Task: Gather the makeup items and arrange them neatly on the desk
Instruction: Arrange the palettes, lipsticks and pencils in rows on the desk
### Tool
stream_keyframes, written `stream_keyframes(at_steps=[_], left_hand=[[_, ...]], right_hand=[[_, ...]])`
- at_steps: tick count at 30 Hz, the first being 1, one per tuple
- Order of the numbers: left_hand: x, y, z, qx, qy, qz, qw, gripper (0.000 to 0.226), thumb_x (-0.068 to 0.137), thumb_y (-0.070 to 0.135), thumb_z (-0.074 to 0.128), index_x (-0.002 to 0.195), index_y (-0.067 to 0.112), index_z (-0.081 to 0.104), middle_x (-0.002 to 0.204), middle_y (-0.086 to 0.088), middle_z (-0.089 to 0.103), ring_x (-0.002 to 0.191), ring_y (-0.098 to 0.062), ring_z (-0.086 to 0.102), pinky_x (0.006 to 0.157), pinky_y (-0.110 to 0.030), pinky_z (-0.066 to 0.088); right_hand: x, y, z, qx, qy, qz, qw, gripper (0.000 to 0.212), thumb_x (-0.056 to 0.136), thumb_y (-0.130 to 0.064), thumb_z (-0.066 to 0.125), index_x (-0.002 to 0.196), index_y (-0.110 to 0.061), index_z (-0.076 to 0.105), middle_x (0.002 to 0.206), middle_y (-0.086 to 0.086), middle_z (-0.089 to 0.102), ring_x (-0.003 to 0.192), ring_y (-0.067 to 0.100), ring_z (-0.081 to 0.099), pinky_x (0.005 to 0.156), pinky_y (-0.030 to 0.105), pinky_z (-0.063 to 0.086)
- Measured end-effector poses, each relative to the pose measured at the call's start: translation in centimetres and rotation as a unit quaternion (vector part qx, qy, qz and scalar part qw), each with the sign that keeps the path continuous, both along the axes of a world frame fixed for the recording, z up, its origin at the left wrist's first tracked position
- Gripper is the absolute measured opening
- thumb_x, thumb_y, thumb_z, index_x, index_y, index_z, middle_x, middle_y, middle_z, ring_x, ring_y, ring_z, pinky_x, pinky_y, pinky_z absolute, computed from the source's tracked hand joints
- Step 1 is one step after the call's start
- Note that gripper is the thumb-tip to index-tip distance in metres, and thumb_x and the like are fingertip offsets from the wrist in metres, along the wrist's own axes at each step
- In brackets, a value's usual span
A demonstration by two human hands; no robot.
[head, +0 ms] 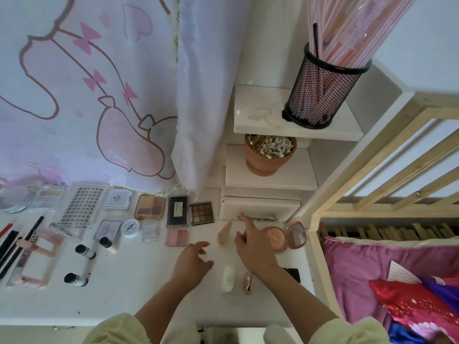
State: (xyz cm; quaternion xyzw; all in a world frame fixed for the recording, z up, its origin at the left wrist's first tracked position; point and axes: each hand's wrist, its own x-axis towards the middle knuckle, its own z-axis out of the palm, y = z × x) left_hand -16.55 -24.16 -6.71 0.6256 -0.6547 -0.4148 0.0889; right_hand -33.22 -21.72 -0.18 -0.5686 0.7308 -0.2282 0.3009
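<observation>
White counter, seen from above. Both hands over its right part, holding nothing.

- Left hand: fingers loosely spread, hovering just below the pink square blush pan.
- Right hand: fingers spread, index tip up near the white drawer front; contact cannot be told.
- Beige tapered tube lies on the counter between the two hands.
- Open round peach compact with mirror sits just right of the right hand.
- Small white bottle and rose-gold oval piece lie side by side beside the right wrist.
- Back row, along the curtain: brown nine-pan eyeshadow palette, black rectangular case, peach four-pan palette.
- Terracotta pot of cotton swabs stands on the shelf above.
</observation>
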Motion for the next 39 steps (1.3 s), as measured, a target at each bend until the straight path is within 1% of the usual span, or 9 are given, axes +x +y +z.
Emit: stream_keyframes(at_steps=[7, 11, 14, 20, 24, 28, 32, 36, 39], left_hand=[[-2.0, -1.8, 0.5, -0.013, 0.021, -0.006, 1.0, 0.048, 0.086, 0.042, 0.066, 0.132, 0.037, 0.054, 0.111, 0.005, 0.061, 0.086, -0.007, 0.061, 0.07, -0.019, 0.043], [-2.2, -2.2, 0.0, -0.004, 0.011, 0.005, 1.0, 0.036, 0.09, 0.043, 0.06, 0.126, 0.04, 0.06, 0.094, 0.005, 0.064, 0.078, -0.007, 0.061, 0.064, -0.018, 0.045], [-2.4, -2.4, 0.0, 0.111, 0.115, 0.074, 0.984, 0.036, 0.091, 0.014, 0.06, 0.126, 0.025, 0.063, 0.085, 0.001, 0.072, 0.075, -0.014, 0.069, 0.073, -0.027, 0.056], [-2.6, -2.5, 1.8, 0.342, 0.399, 0.349, 0.776, 0.013, 0.096, 0.004, 0.049, 0.106, -0.002, 0.055, 0.095, -0.029, 0.069, 0.084, -0.037, 0.069, 0.074, -0.041, 0.057], [-2.7, -2.0, 2.2, 0.385, 0.453, 0.364, 0.717, 0.022, 0.091, 0.008, 0.063, 0.106, -0.007, 0.058, 0.1, -0.027, 0.067, 0.084, -0.034, 0.067, 0.065, -0.038, 0.06], [-3.0, -1.7, 2.6, 0.395, 0.476, 0.337, 0.709, 0.034, 0.088, 0.013, 0.066, 0.115, -0.007, 0.059, 0.112, -0.026, 0.065, 0.095, -0.032, 0.066, 0.072, -0.037, 0.059], [-2.4, -1.6, 3.7, 0.373, 0.51, 0.322, 0.705, 0.035, 0.09, 0.013, 0.062, 0.117, -0.008, 0.057, 0.112, -0.027, 0.066, 0.099, -0.033, 0.066, 0.073, -0.037, 0.061], [-0.4, -1.2, 5.7, 0.299, 0.503, 0.276, 0.763, 0.023, 0.091, 0.015, 0.061, 0.109, 0.0, 0.059, 0.102, -0.02, 0.071, 0.1, -0.031, 0.067, 0.081, -0.04, 0.058], [1.0, -0.9, 7.2, 0.264, 0.46, 0.181, 0.828, 0.033, 0.088, 0.022, 0.062, 0.116, 0.005, 0.061, 0.108, -0.017, 0.07, 0.103, -0.033, 0.067, 0.085, -0.042, 0.055]], right_hand=[[-0.7, -3.0, 0.9, 0.058, 0.1, 0.124, 0.986, 0.045, 0.097, -0.017, 0.046, 0.14, -0.029, 0.047, 0.125, 0.001, 0.058, 0.115, 0.019, 0.054, 0.095, 0.031, 0.044], [-1.0, -3.6, 0.7, 0.078, 0.127, 0.146, 0.978, 0.035, 0.095, -0.019, 0.051, 0.128, -0.022, 0.061, 0.127, 0.001, 0.062, 0.118, 0.019, 0.055, 0.099, 0.034, 0.044], [-1.3, -3.6, 0.7, 0.088, 0.128, 0.137, 0.978, 0.035, 0.093, -0.017, 0.052, 0.125, -0.023, 0.065, 0.127, -0.002, 0.063, 0.117, 0.016, 0.056, 0.098, 0.031, 0.044], [-1.5, -2.1, 0.3, 0.093, 0.089, 0.108, 0.986, 0.034, 0.091, -0.018, 0.055, 0.123, -0.026, 0.066, 0.114, -0.001, 0.071, 0.083, 0.01, 0.059, 0.062, 0.012, 0.039], [-1.0, -0.8, -0.1, 0.062, 0.067, 0.104, 0.99, 0.031, 0.091, -0.02, 0.058, 0.119, -0.025, 0.068, 0.106, 0.001, 0.073, 0.081, 0.008, 0.058, 0.061, 0.006, 0.034], [-0.6, 0.4, 0.4, 0.044, 0.038, 0.13, 0.99, 0.029, 0.093, -0.021, 0.057, 0.118, -0.024, 0.07, 0.095, 0.004, 0.07, 0.086, 0.016, 0.061, 0.077, 0.027, 0.048], [-0.4, 1.8, 1.4, 0.02, -0.054, 0.116, 0.992, 0.027, 0.088, -0.015, 0.062, 0.11, -0.024, 0.074, 0.088, 0.001, 0.072, 0.079, 0.013, 0.063, 0.077, 0.027, 0.052], [-0.8, 2.1, 3.7, 0.008, -0.279, -0.004, 0.96, 0.031, 0.087, 0.002, 0.061, 0.084, -0.026, 0.076, 0.068, 0.003, 0.071, 0.061, 0.014, 0.062, 0.062, 0.026, 0.053], [-1.1, 1.2, 4.4, -0.029, -0.276, -0.083, 0.957, 0.026, 0.089, -0.003, 0.063, 0.081, -0.024, 0.074, 0.064, -0.002, 0.069, 0.056, 0.01, 0.06, 0.057, 0.021, 0.051]])
